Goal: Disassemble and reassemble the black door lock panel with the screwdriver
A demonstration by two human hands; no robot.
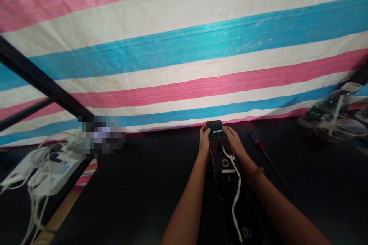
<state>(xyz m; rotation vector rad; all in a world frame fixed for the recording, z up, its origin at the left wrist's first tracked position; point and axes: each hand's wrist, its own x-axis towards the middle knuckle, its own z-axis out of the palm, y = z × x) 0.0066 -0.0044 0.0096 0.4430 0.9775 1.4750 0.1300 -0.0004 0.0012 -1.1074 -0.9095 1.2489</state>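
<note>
A long, narrow black panel (220, 183) stretches from the far side of the table toward me. It has small screws, pale labels, round fittings and a white cable (237, 193) running along its face. My left hand (204, 141) grips the left edge near its far end, thumb on top. On the opposite edge, my right hand (232, 140) holds it the same way, with a beaded bracelet at the wrist. The fingers under the panel are hidden. To the right of my right hand lies a screwdriver (270, 162) with a purple and red handle.
On the right are a clear plastic bottle (320, 108) lying on its side and a plastic cup (335, 127) with a straw. White boxes (54, 174) and tangled cables sit at the left, by a black metal frame (37, 71). A striped sheet (184, 57) hangs behind the black table (138, 191).
</note>
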